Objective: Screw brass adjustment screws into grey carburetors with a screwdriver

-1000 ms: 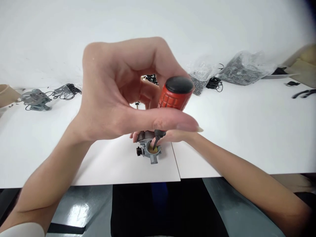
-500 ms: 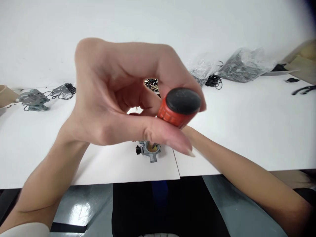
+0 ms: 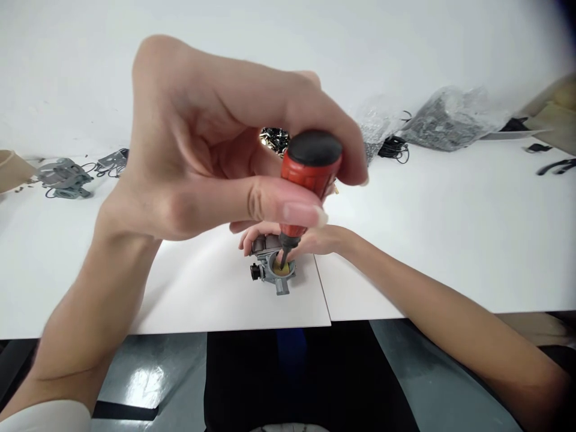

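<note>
L hand (image 3: 198,144), thumb & index clamped on a red-handled screwdriver (image 3: 310,174), points it down at the brass-colored disc (image 3: 287,270) in a gray metal body (image 3: 282,286). We see the body on the white tabletop (image 3: 202,294), nr the front edge, R hand (image 3: 317,241) gripping its far side, partly hidden. Tip seating: can't tell. Poss. trouble, we judge: off-axis tilt, tip slips, scratches disc; weak R hold, body twists.

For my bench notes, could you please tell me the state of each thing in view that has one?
Left hand: gripping the screwdriver.
Screwdriver: tilted, tip at the brass disc.
Right hand: holding the metal housing, partly hidden.
Metal housing: round opening facing up.
Brass disc: inside that opening.
Clear plastic bag: filled, closure unclear.
Black cable: coiled.
</note>
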Action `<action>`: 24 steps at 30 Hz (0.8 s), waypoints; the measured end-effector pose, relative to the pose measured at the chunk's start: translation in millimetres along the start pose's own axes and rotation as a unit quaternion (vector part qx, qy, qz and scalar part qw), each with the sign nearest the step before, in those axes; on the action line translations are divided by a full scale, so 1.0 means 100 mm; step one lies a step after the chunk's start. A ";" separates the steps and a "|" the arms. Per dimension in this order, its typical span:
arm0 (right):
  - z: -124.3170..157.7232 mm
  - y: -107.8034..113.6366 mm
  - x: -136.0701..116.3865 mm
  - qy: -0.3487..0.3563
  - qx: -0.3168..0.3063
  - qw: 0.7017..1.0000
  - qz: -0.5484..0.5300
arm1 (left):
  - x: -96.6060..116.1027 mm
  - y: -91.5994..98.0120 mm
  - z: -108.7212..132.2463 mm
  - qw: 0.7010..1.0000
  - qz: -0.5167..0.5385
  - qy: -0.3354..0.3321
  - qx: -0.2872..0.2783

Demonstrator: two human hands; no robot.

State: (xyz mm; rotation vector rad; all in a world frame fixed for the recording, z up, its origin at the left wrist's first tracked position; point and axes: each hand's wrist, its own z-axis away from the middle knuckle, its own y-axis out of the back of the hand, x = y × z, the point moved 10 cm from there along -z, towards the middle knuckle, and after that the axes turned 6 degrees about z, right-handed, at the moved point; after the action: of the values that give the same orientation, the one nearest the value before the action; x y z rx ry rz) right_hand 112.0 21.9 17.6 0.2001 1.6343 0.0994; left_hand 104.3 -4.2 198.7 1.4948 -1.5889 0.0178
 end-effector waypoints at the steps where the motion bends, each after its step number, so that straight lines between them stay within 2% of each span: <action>1: 0.00 0.00 0.01 0.001 0.000 1.000 -0.011 | 0.01 -0.01 -0.01 1.000 0.011 0.003 -0.013; 6: 0.02 0.00 0.03 -0.007 0.006 1.000 -0.024 | 0.04 -0.06 -0.11 0.995 0.069 0.049 -0.054; 12: 0.01 0.01 -0.01 -0.003 0.014 1.000 0.013 | 0.21 -0.12 -0.21 0.998 -0.025 0.025 -0.045; 15: 0.01 0.01 0.00 -0.007 0.008 1.000 0.019 | 0.23 -0.14 -0.22 0.997 -0.056 0.017 -0.047; 17: 0.00 0.01 -0.01 -0.007 0.007 1.000 0.012 | 0.20 -0.12 -0.18 0.998 -0.056 0.007 -0.030; 21: 0.00 0.03 -0.07 -0.007 0.021 1.000 0.001 | 0.10 -0.04 -0.05 0.998 -0.045 -0.034 0.042; 24: 0.01 0.02 -0.09 -0.010 0.022 1.000 0.006 | -0.08 -0.03 -0.04 0.998 -0.011 -0.011 0.064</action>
State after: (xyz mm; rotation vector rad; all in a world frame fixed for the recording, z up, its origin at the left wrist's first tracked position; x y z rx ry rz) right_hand 113.5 22.5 26.6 0.2432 1.6166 0.0697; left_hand 107.5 4.0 194.7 1.6165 -1.6142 0.0912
